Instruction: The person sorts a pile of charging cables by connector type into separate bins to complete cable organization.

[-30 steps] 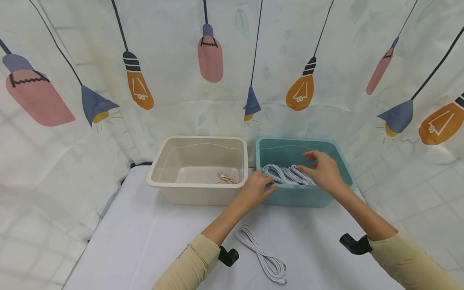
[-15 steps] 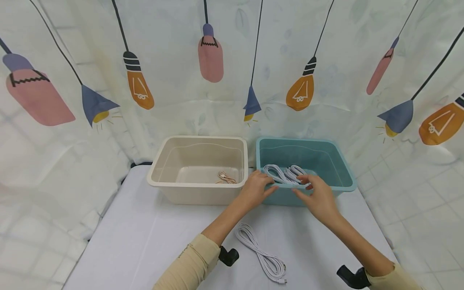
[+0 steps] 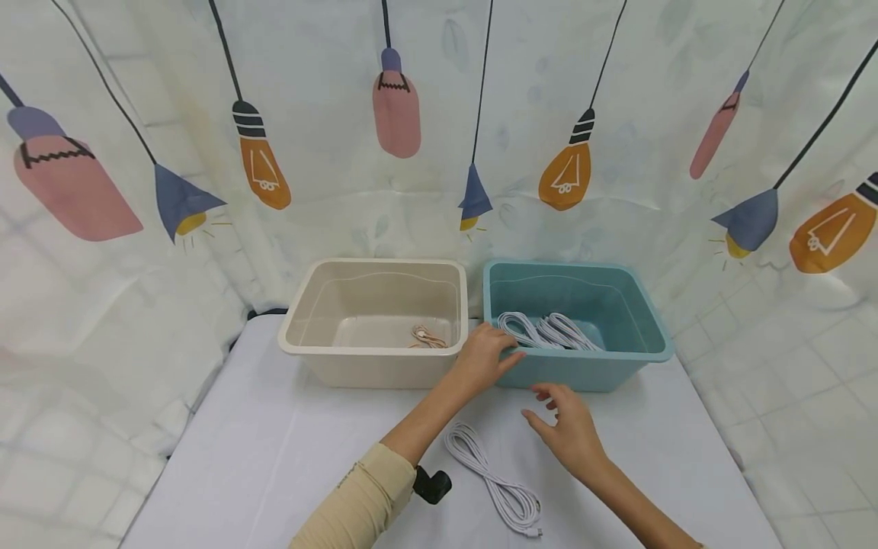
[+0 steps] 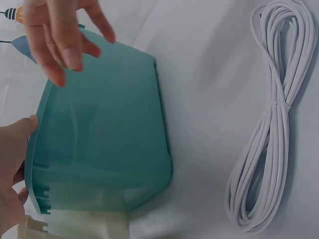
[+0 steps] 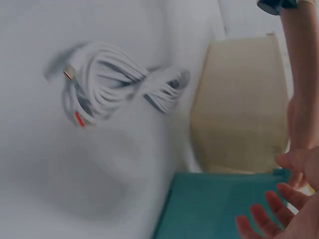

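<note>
At the near left corner of the teal bin (image 3: 583, 374), my left hand (image 3: 480, 357) holds the rim between thumb and fingers. My right hand (image 3: 569, 431) hovers over the table just in front of that bin, fingers spread and loosely bent, holding nothing. To its left lies a bundled white cable (image 3: 492, 479), tied at the middle. The right wrist view shows connector ends on this white cable (image 5: 119, 82), two with orange-red inside. Looped white cables (image 3: 568, 333) lie inside the teal bin, partly hidden by its front wall.
A cream bin (image 3: 384, 371) stands left of the teal one, with a small coil of peach-coloured cable (image 3: 428, 337) in its near right corner. Behind both bins hangs a curtain (image 3: 329, 191) printed with lamps. A white cloth (image 3: 274, 457) covers the table.
My right hand has come out of the teal bin, passed over its front rim and moved toward me above the table. The left hand has stayed at the rim.
</note>
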{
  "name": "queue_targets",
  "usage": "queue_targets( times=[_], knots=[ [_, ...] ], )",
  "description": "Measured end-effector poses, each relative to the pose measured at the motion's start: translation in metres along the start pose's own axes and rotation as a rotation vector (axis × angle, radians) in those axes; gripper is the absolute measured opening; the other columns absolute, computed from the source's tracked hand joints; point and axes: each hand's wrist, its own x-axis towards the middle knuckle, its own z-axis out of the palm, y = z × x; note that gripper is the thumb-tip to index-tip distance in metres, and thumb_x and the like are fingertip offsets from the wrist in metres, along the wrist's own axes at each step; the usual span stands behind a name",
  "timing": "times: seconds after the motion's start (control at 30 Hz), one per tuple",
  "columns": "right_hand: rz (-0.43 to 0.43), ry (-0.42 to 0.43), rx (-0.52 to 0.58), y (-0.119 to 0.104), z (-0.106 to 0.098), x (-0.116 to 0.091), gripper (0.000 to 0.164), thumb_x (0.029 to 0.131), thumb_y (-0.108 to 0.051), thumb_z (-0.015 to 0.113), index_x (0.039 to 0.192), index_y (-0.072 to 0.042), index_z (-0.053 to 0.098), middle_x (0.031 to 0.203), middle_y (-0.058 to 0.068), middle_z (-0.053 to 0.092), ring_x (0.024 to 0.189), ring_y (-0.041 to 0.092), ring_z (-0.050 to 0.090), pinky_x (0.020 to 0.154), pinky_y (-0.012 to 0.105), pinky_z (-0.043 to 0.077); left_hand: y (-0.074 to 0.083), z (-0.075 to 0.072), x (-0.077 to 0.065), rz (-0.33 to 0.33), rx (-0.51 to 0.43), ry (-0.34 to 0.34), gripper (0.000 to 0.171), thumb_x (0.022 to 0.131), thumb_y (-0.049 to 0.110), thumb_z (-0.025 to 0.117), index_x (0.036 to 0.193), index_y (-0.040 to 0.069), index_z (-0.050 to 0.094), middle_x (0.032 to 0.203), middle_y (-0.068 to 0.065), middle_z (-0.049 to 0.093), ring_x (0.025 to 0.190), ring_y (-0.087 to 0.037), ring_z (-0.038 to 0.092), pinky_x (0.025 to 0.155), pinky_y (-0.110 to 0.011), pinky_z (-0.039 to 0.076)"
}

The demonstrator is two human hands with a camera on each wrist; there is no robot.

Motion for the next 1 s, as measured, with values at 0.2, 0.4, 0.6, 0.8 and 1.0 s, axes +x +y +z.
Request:
queue_targets(
  times=[0.2, 0.4, 0.6, 0.8, 1.0],
  knots=[
    [0.074, -0.09, 0.029, 0.006, 0.028, -0.015, 0.036, 0.083, -0.002, 0.088, 0.115, -0.004, 0.072, 0.104, 0.008, 0.07, 0.09, 0.027, 0.066, 0.077, 0.037, 0.058, -0.001, 0.001, -0.001, -0.004, -0.009, -0.007, 0.017, 0.097, 0.023, 0.08, 0.096, 0.006, 0.08, 0.092, -0.005, 0.078, 0.086, -0.021, 0.07, 0.089, -0.036, 0.054],
    [0.133, -0.243, 0.064, 0.013, 0.051, -0.029, 0.039, 0.084, -0.009, 0.089, 0.118, -0.002, 0.071, 0.106, 0.011, 0.068, 0.092, 0.028, 0.065, 0.079, 0.037, 0.058, 0.0, 0.0, -0.002, -0.002, -0.016, -0.007, 0.016, 0.097, 0.022, 0.079, 0.097, 0.007, 0.08, 0.092, -0.005, 0.078, 0.086, -0.02, 0.071, 0.09, -0.036, 0.054],
    [0.128, -0.341, 0.106, 0.021, 0.07, -0.043, 0.042, 0.084, -0.017, 0.09, 0.118, -0.003, 0.07, 0.102, 0.005, 0.066, 0.086, 0.019, 0.06, 0.071, 0.028, 0.052, -0.001, 0.002, -0.002, -0.001, -0.022, 0.0, 0.015, 0.096, 0.022, 0.08, 0.095, 0.007, 0.08, 0.091, -0.004, 0.078, 0.084, -0.019, 0.07, 0.087, -0.035, 0.054],
    [0.09, -0.373, 0.153, 0.034, 0.087, -0.053, 0.041, 0.083, -0.017, 0.091, 0.115, -0.002, 0.07, 0.093, -0.001, 0.06, 0.076, 0.005, 0.049, 0.065, 0.024, 0.045, -0.001, 0.001, -0.002, -0.011, -0.033, -0.002, 0.017, 0.096, 0.022, 0.08, 0.096, 0.005, 0.08, 0.092, -0.005, 0.078, 0.085, -0.02, 0.07, 0.087, -0.036, 0.054],
    [0.095, -0.42, 0.109, 0.033, 0.092, -0.056, 0.043, 0.081, -0.021, 0.092, 0.114, -0.003, 0.07, 0.085, -0.007, 0.054, 0.071, 0.0, 0.043, 0.06, 0.022, 0.04, -0.001, 0.0, -0.001, -0.019, -0.028, -0.012, 0.017, 0.097, 0.023, 0.079, 0.097, 0.006, 0.08, 0.093, -0.005, 0.078, 0.086, -0.02, 0.069, 0.087, -0.035, 0.053]
  ],
)
